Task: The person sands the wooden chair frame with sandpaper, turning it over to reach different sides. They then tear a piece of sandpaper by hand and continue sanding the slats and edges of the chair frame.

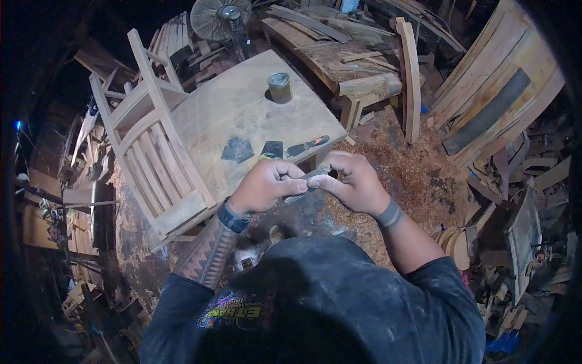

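My left hand [267,185] and my right hand [354,182] meet in front of my chest, fingers bent and thumbs almost touching. Between them they pinch a small grey piece of sandpaper [316,175], partly hidden by the fingers. Just beyond my hands, on the wooden tabletop [212,115], lie dark sandpaper sheets [237,150], a dark flat piece [272,149] and a putty knife [307,145] with an orange and black handle. Farther back on the same top stands a can [279,88].
A slatted wooden chair [160,139] leans at the table's left side. Behind are a fan [221,18] and a bench [315,51] heaped with wood strips. Wood shavings [412,176] cover the floor at right, near a large curved wooden panel [503,85] and stacked offcuts.
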`<control>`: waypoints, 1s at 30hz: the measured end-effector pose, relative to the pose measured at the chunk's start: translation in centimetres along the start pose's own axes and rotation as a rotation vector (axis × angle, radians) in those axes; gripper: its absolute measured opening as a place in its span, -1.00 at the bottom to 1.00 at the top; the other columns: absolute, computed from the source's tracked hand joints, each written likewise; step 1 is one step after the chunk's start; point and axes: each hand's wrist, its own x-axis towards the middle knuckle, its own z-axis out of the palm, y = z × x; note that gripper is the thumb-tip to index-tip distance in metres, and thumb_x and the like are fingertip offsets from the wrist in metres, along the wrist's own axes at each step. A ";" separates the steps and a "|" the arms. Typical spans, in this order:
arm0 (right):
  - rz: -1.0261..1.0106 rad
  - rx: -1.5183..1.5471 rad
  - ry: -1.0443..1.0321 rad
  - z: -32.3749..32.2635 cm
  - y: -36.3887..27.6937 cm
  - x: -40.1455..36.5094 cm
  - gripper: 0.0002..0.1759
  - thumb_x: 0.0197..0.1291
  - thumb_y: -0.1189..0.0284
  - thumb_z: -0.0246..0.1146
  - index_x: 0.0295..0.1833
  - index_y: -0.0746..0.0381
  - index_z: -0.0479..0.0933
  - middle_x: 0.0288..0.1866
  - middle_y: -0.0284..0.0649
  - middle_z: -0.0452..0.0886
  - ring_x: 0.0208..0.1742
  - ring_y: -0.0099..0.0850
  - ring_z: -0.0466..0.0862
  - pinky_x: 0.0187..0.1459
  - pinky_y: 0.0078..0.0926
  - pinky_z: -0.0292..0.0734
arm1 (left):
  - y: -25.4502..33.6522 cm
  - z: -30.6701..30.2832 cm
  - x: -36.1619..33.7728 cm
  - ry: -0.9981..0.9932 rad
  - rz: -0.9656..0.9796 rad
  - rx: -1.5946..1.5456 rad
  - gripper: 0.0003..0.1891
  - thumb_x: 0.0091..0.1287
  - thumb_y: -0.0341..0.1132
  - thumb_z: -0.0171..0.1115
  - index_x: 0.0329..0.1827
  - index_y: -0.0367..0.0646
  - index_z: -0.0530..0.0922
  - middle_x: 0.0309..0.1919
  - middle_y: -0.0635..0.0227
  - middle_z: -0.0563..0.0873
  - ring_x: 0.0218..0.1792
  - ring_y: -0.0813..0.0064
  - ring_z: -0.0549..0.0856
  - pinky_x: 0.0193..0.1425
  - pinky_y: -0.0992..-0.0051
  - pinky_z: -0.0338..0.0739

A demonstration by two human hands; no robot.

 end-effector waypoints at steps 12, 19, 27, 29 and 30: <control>-0.220 0.001 0.046 0.3 -0.5 0.5 -0.60 0.12 0.37 0.69 0.04 0.24 0.75 -0.10 -0.08 0.80 -0.05 -0.01 0.83 0.00 -0.14 0.72 | -0.5 -0.9 -0.6 -0.160 0.012 -0.051 -0.71 0.61 -0.18 0.42 0.06 -0.29 0.79 -0.20 0.55 0.79 -0.15 0.70 0.65 0.02 0.52 0.55; -0.295 -0.032 0.008 0.3 0.5 0.2 -0.68 0.10 0.41 0.67 -0.09 0.25 0.74 -0.21 -0.10 0.74 -0.17 -0.03 0.76 -0.13 -0.15 0.66 | 0.8 -0.6 -1.3 -0.170 0.061 0.001 -0.71 0.54 -0.20 0.50 0.04 -0.30 0.78 -0.17 0.50 0.80 -0.13 0.69 0.67 0.02 0.52 0.58; -0.260 -0.068 -0.044 -0.6 0.2 -0.7 -0.78 0.17 0.42 0.62 -0.15 0.24 0.73 -0.22 -0.09 0.73 -0.16 -0.01 0.76 -0.13 -0.11 0.65 | 1.8 0.1 -2.1 0.010 0.298 0.339 -0.75 0.39 -0.23 0.62 0.01 -0.16 0.89 -0.23 0.27 0.88 -0.21 0.40 0.83 -0.06 0.34 0.68; -0.229 -0.028 -0.058 -0.6 -0.2 -0.9 -0.78 0.20 0.41 0.60 -0.13 0.24 0.73 -0.21 -0.07 0.73 -0.13 0.00 0.76 -0.10 -0.09 0.65 | 1.4 0.3 -2.0 0.028 0.406 0.427 -0.78 0.37 -0.25 0.61 -0.02 -0.13 0.90 -0.24 0.18 0.87 -0.21 0.23 0.85 -0.07 0.29 0.69; -0.207 -0.004 -0.067 -0.5 -0.3 -0.9 -0.78 0.21 0.40 0.59 -0.12 0.25 0.74 -0.21 -0.06 0.73 -0.12 0.01 0.76 -0.08 -0.08 0.65 | 1.2 0.5 -2.0 0.032 0.417 0.431 -0.80 0.36 -0.26 0.60 -0.03 -0.12 0.90 -0.25 0.14 0.85 -0.20 0.13 0.85 -0.07 0.25 0.69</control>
